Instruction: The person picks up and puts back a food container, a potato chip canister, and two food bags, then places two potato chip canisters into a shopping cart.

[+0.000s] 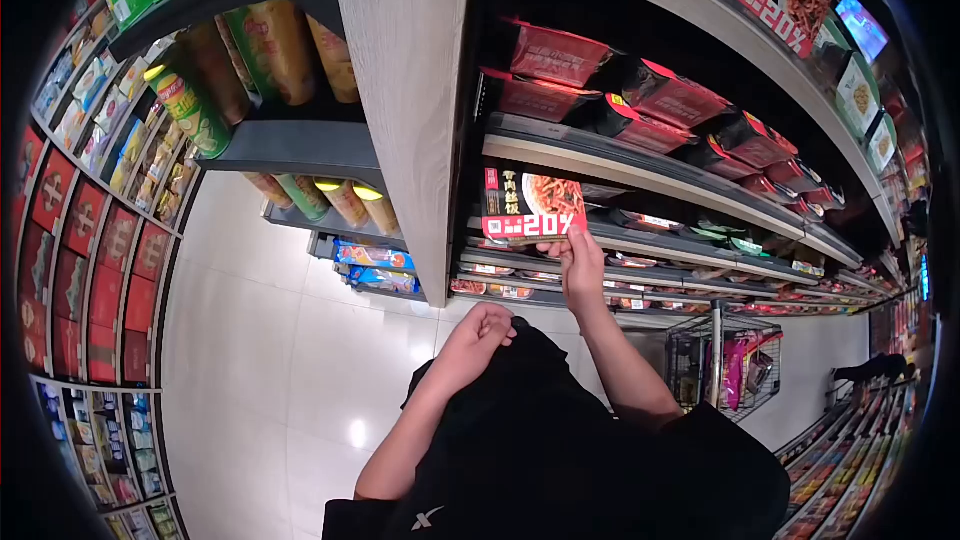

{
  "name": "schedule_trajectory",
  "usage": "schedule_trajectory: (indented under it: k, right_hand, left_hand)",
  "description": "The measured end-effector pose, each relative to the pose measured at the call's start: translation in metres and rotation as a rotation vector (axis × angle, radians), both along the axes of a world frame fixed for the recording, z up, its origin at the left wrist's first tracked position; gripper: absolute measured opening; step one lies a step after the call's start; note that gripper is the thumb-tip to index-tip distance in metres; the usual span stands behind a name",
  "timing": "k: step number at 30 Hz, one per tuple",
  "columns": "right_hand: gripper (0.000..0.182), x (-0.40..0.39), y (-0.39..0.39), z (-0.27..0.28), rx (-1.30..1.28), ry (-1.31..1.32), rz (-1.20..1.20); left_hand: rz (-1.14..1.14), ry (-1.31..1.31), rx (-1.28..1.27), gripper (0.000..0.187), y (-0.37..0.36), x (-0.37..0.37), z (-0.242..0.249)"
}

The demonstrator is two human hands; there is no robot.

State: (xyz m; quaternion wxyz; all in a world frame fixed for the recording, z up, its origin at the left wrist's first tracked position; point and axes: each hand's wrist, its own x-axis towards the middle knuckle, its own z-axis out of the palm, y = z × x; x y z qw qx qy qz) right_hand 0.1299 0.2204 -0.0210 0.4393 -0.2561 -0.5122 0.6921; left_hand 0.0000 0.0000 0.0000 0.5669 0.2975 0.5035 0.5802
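Note:
A boxed meal (533, 204) with a noodle-like dish picture and a "20%" label is in front of the shelf in the middle. My right hand (578, 262) grips its lower right corner, thumb on the front, fingers underneath. My left hand (484, 333) is in front of my body, lower left of the box, its fingers curled together; whether anything small is inside is hidden. Red-and-black packs (560, 58) stand on the shelves above the box.
A wooden shelf end panel (405, 90) rises left of the box. Tube-shaped cans (187, 110) stand on side shelves. A shopping cart (717, 360) holding a pink package is at the right. Red boxes (108, 285) line the far-left shelf. Pale tiled floor (300, 340) lies below.

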Motion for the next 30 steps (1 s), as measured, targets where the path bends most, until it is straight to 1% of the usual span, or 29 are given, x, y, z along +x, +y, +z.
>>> schedule_trajectory:
  k: [2,3,7,9,11,13,18,22,26,28,30]
  right_hand:
    - [0.034,-0.021,0.012,-0.006,-0.065,0.002,-0.048]
    - [0.034,-0.009,0.023,0.001,-0.051,-0.016,-0.044]
    - [0.036,-0.036,0.032,0.001,-0.04,0.005,-0.024]
    - [0.037,-0.045,0.039,-0.004,-0.082,0.073,-0.057]
    - [0.038,-0.053,0.049,-0.008,-0.083,0.078,-0.039]
    - [0.039,-0.063,0.06,-0.012,-0.084,0.106,-0.039]
    - [0.026,-0.082,0.079,-0.018,-0.131,0.1,-0.102]
    - [0.027,-0.088,0.083,-0.019,-0.125,0.088,-0.097]
    - [0.026,-0.096,0.08,-0.014,-0.145,0.063,-0.154]
    - [0.028,-0.103,0.085,-0.021,-0.169,0.09,-0.23]
    - [0.028,-0.105,0.087,-0.022,-0.174,0.071,-0.243]
  left_hand:
    - [-0.018,0.037,-0.004,0.02,-0.002,-0.006,0.0]
    - [-0.014,0.018,0.01,0.02,0.001,0.011,0.004]
    - [0.012,0.074,0.023,0.019,-0.009,0.005,0.005]
    - [0.038,0.068,0.017,0.02,-0.013,0.005,0.001]
    - [0.067,0.068,0.022,0.021,-0.016,0.003,-0.006]
    - [0.083,0.058,0.013,0.021,-0.018,0.003,-0.001]
    - [0.11,0.048,0.009,0.022,-0.024,0.003,0.003]
    - [0.128,0.05,0.008,0.022,-0.028,0.005,-0.001]
    - [0.134,0.034,0.01,0.021,-0.027,0.004,-0.004]
    - [0.118,0.034,0.0,0.022,-0.026,0.005,-0.002]
    - [0.101,0.04,-0.01,0.023,-0.024,0.005,0.001]
